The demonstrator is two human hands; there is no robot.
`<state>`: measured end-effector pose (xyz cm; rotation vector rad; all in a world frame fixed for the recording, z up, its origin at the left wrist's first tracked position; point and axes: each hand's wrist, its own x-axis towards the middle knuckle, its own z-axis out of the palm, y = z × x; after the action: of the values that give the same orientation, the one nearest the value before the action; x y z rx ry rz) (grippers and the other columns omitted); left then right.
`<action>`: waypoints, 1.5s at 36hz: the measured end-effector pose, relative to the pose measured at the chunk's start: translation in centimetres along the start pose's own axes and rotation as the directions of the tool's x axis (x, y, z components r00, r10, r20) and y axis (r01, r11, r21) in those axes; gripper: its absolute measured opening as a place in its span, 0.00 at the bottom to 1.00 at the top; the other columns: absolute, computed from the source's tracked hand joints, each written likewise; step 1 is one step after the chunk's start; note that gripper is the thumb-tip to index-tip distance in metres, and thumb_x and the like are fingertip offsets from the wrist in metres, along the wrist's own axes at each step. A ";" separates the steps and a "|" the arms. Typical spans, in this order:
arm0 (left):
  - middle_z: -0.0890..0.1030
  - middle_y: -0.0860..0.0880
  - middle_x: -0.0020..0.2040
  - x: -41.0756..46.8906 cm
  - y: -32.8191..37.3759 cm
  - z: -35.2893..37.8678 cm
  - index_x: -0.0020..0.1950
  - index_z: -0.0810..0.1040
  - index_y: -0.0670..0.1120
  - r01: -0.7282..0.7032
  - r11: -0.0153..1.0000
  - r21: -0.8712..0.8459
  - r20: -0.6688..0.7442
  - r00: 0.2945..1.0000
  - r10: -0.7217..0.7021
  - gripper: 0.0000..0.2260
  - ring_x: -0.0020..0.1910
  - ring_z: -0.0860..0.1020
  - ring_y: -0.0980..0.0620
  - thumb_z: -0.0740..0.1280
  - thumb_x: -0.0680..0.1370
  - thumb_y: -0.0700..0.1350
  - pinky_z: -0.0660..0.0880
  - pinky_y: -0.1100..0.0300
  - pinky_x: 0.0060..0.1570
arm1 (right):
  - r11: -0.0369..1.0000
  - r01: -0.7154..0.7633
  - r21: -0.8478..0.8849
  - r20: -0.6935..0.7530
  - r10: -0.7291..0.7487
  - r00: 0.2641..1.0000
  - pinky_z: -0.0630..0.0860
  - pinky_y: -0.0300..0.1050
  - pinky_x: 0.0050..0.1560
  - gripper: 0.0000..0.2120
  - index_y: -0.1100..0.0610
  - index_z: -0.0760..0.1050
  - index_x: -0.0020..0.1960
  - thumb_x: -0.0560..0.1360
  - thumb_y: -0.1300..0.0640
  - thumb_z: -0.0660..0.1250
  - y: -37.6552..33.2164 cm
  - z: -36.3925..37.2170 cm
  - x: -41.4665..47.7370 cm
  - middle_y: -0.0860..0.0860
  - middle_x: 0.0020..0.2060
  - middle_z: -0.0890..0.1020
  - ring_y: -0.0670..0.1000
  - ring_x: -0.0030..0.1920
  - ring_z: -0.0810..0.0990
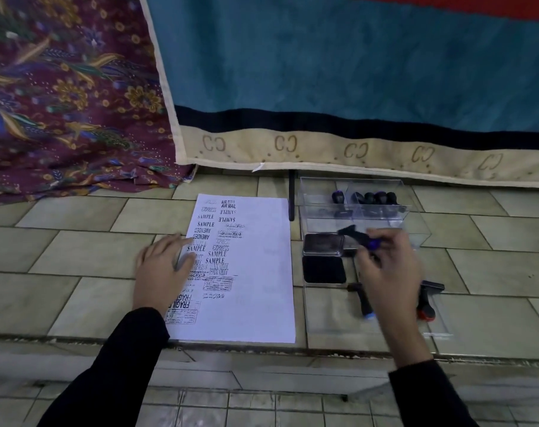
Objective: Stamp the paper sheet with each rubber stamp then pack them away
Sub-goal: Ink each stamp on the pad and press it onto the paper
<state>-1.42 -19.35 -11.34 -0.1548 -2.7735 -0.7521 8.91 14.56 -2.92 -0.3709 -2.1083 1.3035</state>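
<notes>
The right hand (388,269) pinches a purple-tipped rubber stamp (359,237) in its fingertips, held tilted. Its dark die end points away and leftward, just beside the open ink pad (323,269). The paper sheet (262,272) lies to that hand's left, beyond the pad, pinned at its edge by the left hand (165,266), fingers spread flat. The clear box (354,186) stands just behind, so I'd guess either goal is a short reach.

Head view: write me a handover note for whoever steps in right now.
Left hand presses flat on the paper sheet. Right hand pinches a purple-handled stamp by the open ink pad. Sheet carries many prints. Several stamps stand in the clear box; a blue-tipped stamp and a red-tipped stamp lie loose nearby. Left: finish stamping, pack loose stamps.
</notes>
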 end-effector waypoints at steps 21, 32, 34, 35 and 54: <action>0.76 0.54 0.67 -0.1 0.0 0.1 0.62 0.78 0.55 -0.005 1.000 0.014 -0.009 1.000 0.006 0.18 0.67 0.71 0.50 0.61 0.75 0.55 0.56 0.52 0.70 | 0.900 0.032 -0.434 0.001 -0.035 0.999 0.66 0.23 0.40 0.14 0.56 0.75 0.40 0.63 0.69 0.77 7.1 -6.0 -6.2 0.50 0.38 0.76 0.49 0.34 0.76; 0.76 0.55 0.67 0.0 -0.4 0.4 0.62 0.78 0.57 -0.003 0.999 0.043 -0.005 1.000 0.003 0.18 0.67 0.70 0.51 0.60 0.75 0.56 0.55 0.55 0.69 | 0.858 0.085 -0.506 0.104 -0.038 0.994 0.67 0.33 0.37 0.14 0.58 0.77 0.44 0.63 0.69 0.77 6.4 -5.5 -6.1 0.51 0.40 0.77 0.51 0.38 0.76; 0.75 0.55 0.67 0.0 -0.5 0.4 0.62 0.77 0.57 -0.005 0.999 0.043 -0.002 1.000 0.005 0.18 0.67 0.70 0.51 0.60 0.75 0.57 0.55 0.56 0.69 | 0.855 0.073 -0.514 0.123 -0.011 0.992 0.67 0.33 0.36 0.15 0.58 0.78 0.46 0.63 0.69 0.77 6.1 -5.5 -6.1 0.51 0.41 0.78 0.52 0.38 0.77; 0.75 0.55 0.67 0.0 -0.5 0.5 0.62 0.77 0.57 -0.003 0.999 0.042 0.000 1.000 0.003 0.18 0.67 0.70 0.51 0.60 0.75 0.57 0.55 0.55 0.69 | 0.855 0.072 -0.514 0.141 0.001 0.990 0.68 0.35 0.36 0.16 0.59 0.77 0.47 0.63 0.69 0.77 5.9 -5.5 -6.0 0.51 0.41 0.78 0.53 0.39 0.77; 0.75 0.54 0.68 -0.1 0.5 -0.3 0.62 0.78 0.56 0.022 1.000 0.012 0.013 1.000 -0.022 0.18 0.68 0.69 0.51 0.61 0.74 0.55 0.54 0.52 0.71 | 0.759 0.191 -0.622 0.392 0.092 0.915 0.77 0.48 0.50 0.14 0.64 0.76 0.59 0.78 0.67 0.56 0.9 6.1 14.2 0.62 0.53 0.79 0.59 0.50 0.79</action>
<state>-1.17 -19.08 -10.89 -0.1273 -2.7964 -0.7427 -5.92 18.26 -0.52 -0.3402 -2.8885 0.5834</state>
